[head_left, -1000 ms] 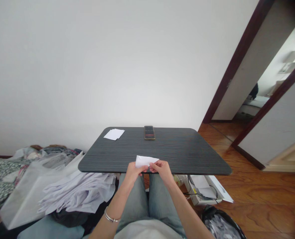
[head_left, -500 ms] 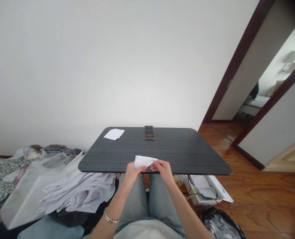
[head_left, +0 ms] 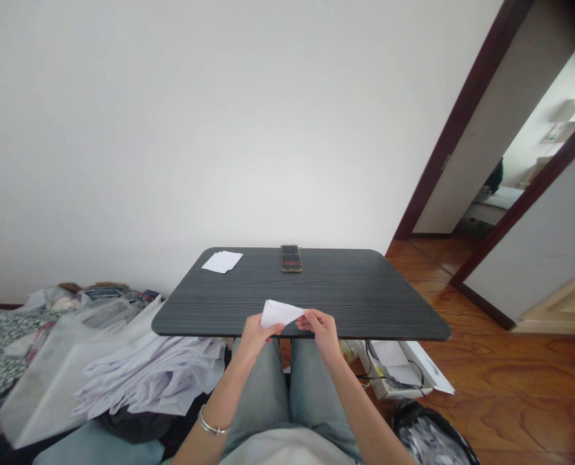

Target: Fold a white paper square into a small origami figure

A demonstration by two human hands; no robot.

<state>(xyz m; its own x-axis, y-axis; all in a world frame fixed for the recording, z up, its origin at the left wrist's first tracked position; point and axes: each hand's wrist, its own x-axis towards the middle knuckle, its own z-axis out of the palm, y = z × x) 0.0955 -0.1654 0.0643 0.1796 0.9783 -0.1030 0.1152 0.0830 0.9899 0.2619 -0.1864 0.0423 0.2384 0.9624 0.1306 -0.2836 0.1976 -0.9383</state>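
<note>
A folded piece of white paper point(head_left: 280, 313), narrowing to a point on its right, is held over the near edge of the dark table point(head_left: 355, 294). My left hand point(head_left: 257, 334) grips its wide left end, thumb on the near face. At the pointed right end, my right hand point(head_left: 320, 326) pinches the tip between thumb and fingers. Some of the fingers behind the paper are hidden. A small stack of white paper sheets point(head_left: 222, 261) lies at the table's far left corner. Near the back edge rests a phone point(head_left: 291, 258).
White cloth point(head_left: 156, 374) and bagged clothes point(head_left: 98, 316) are piled left of the table. On the floor at right are a white box point(head_left: 397, 374) with cables and a black bag point(head_left: 433, 433) of scraps. A white wall point(head_left: 287, 129) stands behind the table.
The paper has tilted a little, its left end rising slightly. My right hand has shifted slightly right and up, now at the paper's tip. The stack and phone stay put.
</note>
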